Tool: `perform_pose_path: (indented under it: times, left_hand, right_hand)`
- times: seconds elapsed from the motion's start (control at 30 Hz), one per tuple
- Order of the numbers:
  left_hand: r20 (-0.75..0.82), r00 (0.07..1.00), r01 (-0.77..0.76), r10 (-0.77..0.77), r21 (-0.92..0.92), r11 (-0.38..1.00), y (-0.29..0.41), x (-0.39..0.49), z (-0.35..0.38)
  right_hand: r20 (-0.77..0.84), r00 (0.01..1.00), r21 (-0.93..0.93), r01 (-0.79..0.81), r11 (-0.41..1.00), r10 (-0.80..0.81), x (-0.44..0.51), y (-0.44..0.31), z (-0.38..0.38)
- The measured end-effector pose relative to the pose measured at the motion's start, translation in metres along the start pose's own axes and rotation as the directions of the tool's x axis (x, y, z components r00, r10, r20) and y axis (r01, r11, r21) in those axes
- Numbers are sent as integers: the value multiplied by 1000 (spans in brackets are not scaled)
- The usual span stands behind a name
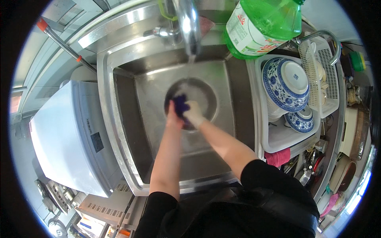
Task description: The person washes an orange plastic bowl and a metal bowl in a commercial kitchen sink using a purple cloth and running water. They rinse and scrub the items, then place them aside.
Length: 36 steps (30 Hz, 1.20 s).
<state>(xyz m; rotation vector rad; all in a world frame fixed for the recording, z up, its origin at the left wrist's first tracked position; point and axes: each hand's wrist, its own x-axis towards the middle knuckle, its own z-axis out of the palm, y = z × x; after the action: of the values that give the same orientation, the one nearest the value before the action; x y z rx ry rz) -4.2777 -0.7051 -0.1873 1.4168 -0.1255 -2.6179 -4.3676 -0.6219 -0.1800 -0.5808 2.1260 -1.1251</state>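
Note:
Both my hands are low in the stainless steel sink (pixel 205 166), over a round metal basin or recess (pixel 212 98). My left hand (pixel 173 116) grips a dark blue-purple cloth (pixel 181 106) from its left side. On the other side, my right hand (pixel 194 113) is closed on the same cloth, its fingers bunched. Motion blur hides the finger detail and the cloth's full shape. A chrome faucet (pixel 187 26) reaches over the sink from the back, and a thin stream of water seems to fall from it.
A large green plastic bottle (pixel 263 29) stands at the sink's back right corner. Right of the sink, a white dish rack (pixel 282 142) holds upturned blue-and-white bowls (pixel 287 80). A pink cloth (pixel 278 157) hangs below it. A white appliance or container (pixel 62 134) borders the left side.

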Motion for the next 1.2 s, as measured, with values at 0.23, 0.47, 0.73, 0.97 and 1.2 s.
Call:
perform_pose_path:
  times: [0.23, 0.47, 0.73, 0.97, 1.2]
  left_hand:
    - [265, 944, -149, 199, -195, 969, -18, 0, -1]
    - [122, 967, -194, 222, -210, 958, -43, -33, 35]
    - [-203, 953, -188, 226, 192, 963, -27, -49, 26]
    - [-103, 992, -72, 73, 10, 997, -14, 16, -23]
    - [211, 975, -22, 73, -234, 972, -31, -10, 4]
  right_hand:
    - [185, 941, 139, 260, 955, -283, -65, -84, -49]
    - [93, 878, -109, 478, 871, -470, -30, -93, -47]
    - [-96, 912, -582, 274, 766, -399, 42, 1, -39]
    - [367, 920, 327, -268, 906, 139, -13, -16, -14]
    - [217, 886, -68, 432, 899, -409, -56, -88, -46]
